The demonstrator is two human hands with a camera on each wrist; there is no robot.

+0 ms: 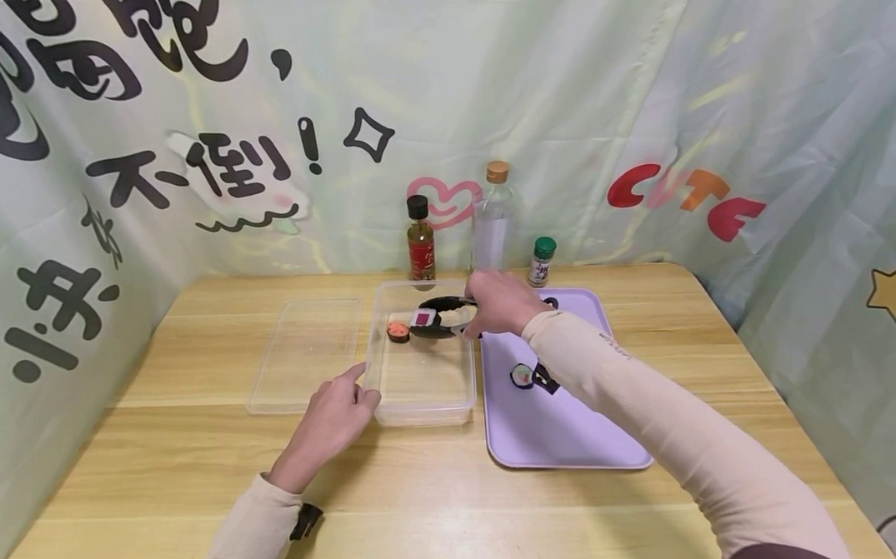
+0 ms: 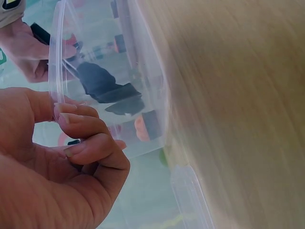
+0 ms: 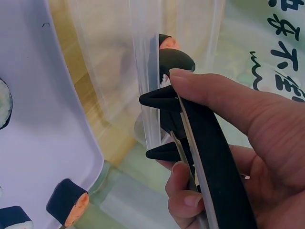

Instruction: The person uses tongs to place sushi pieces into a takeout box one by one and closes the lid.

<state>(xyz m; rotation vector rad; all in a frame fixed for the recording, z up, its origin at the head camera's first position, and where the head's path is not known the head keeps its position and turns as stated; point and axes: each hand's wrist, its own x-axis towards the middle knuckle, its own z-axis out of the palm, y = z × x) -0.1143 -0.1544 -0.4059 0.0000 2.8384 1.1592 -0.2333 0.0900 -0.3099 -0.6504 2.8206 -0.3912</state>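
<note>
A clear plastic container [image 1: 421,408] stands on the table. My left hand [image 1: 337,416] pinches its near left rim; in the left wrist view thumb and fingertips meet at the rim [image 2: 58,71]. My right hand [image 1: 503,303] grips black-tipped tongs [image 1: 441,306] that reach over the container's right side. At their tips is a sushi piece [image 1: 423,318] with a purple centre; whether it touches the container floor I cannot tell. Beside it in the container lies an orange-topped sushi piece [image 1: 398,331]. In the right wrist view the tongs [image 3: 205,138] partly hide the container's contents.
A lilac tray [image 1: 538,446] to the right bears a sushi roll [image 1: 521,375] and, in the right wrist view, an orange-topped piece [image 3: 69,202]. A clear lid [image 1: 305,352] lies left. Behind stand a sauce bottle [image 1: 421,245], a glass bottle [image 1: 493,223] and a green-capped shaker [image 1: 542,263].
</note>
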